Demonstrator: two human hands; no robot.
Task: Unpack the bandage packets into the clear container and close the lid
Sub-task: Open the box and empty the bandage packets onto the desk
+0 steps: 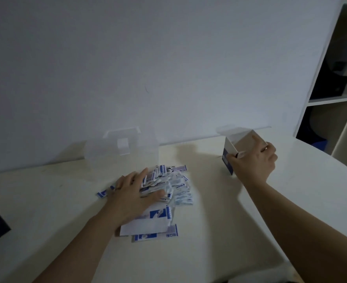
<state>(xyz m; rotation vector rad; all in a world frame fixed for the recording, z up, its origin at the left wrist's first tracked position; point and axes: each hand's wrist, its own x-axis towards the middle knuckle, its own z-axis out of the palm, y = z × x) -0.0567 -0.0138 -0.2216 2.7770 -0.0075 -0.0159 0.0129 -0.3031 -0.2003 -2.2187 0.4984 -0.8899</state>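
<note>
Left hand (136, 193) spread flat on packets (178, 184); right hand (252, 164) clamped on box (240, 144). Advise gathering packets compactly into container (121, 152) beyond left hand

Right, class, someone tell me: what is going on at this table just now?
A person is working with both bare hands at a white table. The left hand lies flat, fingers spread, on a loose pile of bandage packets. The right hand grips a small white and blue box off to the right. The clear container stands behind the pile by the wall. No packets seem to be in it yet, and its lid position is hard to tell.
</note>
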